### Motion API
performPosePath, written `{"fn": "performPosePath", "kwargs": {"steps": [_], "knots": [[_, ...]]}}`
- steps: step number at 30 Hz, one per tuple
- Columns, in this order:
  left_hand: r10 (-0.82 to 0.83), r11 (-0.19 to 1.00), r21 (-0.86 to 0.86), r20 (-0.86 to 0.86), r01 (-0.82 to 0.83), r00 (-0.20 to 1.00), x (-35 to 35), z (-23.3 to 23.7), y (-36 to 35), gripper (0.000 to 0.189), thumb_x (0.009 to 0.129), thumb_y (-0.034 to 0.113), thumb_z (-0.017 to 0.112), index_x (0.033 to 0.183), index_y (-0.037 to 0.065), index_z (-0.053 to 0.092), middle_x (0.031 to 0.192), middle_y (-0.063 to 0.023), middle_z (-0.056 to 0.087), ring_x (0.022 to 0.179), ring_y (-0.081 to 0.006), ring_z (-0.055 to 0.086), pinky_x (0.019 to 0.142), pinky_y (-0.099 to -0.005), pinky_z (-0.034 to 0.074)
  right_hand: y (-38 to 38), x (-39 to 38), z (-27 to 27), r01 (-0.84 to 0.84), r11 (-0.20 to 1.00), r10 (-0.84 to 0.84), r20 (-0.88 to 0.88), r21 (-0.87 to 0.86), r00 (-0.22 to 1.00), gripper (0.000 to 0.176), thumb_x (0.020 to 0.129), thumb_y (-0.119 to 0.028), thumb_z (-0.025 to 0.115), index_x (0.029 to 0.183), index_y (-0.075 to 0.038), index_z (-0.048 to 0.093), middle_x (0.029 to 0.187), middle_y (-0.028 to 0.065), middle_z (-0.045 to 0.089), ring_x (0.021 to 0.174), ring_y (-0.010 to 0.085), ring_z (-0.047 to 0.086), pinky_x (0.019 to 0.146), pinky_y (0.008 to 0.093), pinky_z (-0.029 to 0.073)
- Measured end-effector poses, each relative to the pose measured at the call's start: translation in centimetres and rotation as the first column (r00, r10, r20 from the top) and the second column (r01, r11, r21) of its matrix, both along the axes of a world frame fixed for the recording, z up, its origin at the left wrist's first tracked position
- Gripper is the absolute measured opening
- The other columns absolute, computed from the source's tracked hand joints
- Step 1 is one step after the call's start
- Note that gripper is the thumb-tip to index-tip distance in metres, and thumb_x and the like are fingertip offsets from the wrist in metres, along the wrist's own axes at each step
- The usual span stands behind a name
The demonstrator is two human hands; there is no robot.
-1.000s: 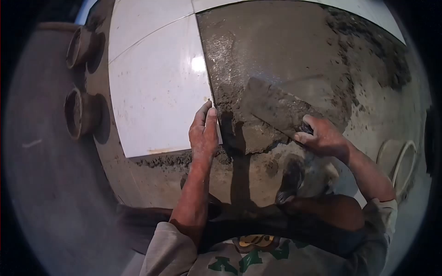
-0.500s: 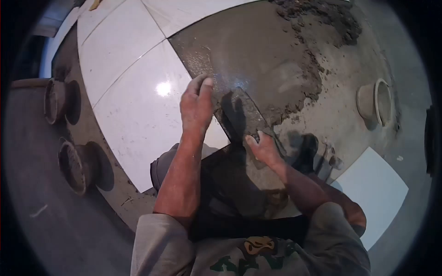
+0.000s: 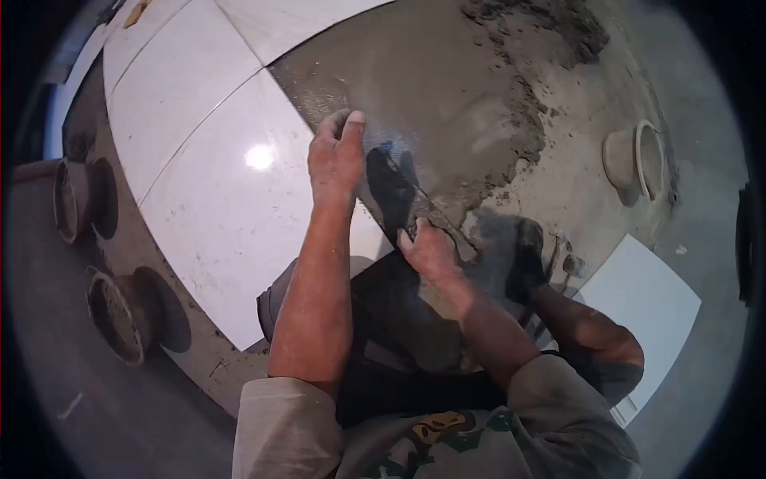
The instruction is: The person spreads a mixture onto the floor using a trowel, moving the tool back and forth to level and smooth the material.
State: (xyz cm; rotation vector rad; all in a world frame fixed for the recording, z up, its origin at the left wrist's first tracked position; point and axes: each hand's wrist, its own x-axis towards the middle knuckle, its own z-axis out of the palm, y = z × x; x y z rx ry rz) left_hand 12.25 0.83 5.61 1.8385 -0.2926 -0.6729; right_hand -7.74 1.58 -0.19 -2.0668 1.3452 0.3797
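Observation:
My left hand (image 3: 335,164) is closed, fingers curled and thumb pointing away from me, over the edge of the white floor tile (image 3: 231,168) where it meets the wet grey mortar (image 3: 423,88). Lower and to the right, my right hand (image 3: 433,250) is closed at the near edge of the mortar, its thumb and fingers bent together. I cannot tell what the hands grip. A dark shadow falls on the mortar between them, beside a straight line cut into its surface.
Two round tubs (image 3: 116,318) stand on the left beyond the tiles. A pale bowl (image 3: 648,160) lies tipped at the right. A loose white tile (image 3: 642,307) is near my right knee, with a trowel-like tool (image 3: 570,267) beside it. Crumbly mortar (image 3: 558,28) is heaped at the back.
My right hand has moved left, closer to the tile edge. The flat, mortar-coated strip beside it no longer shows distinctly. The view has shifted slightly.

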Motion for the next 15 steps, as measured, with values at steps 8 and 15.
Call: {"fn": "performPosePath", "kwargs": {"steps": [8, 15], "knots": [[-0.092, 0.994, 0.051, -0.033, 0.093, 0.995, -0.9, -1.0, -1.2, 0.048, 0.091, 0.033, 0.057, 0.121, -0.005, 0.057, 0.114, -0.0197, 0.063, 0.107, -0.0262, 0.06, 0.093, -0.0339, 0.045, -3.7, -2.1, -0.4, -0.021, 0.998, 0.016, -0.093, -0.053, 0.996, 0.047, 0.085, -0.044, 0.057, 0.104, -0.001, 0.057, 0.085, 0.0265, 0.065, 0.085, 0.0416, 0.064, 0.077, 0.0492, 0.051], [-0.135, 0.989, 0.057, -0.015, 0.135, 0.991, -1.5, -1.6, -1.2, 0.047, 0.091, 0.031, 0.058, 0.121, -0.005, 0.057, 0.115, -0.0201, 0.062, 0.106, -0.0268, 0.06, 0.094, -0.0345, 0.045, -11.4, -5.8, -2.0, 0.01, 0.977, -0.04, -0.136, -0.214, 0.99, 0.051, 0.087, -0.046, 0.055, 0.109, 0.001, 0.059, 0.093, 0.0244, 0.067, 0.087, 0.0366, 0.067, 0.076, 0.045, 0.053]]}}
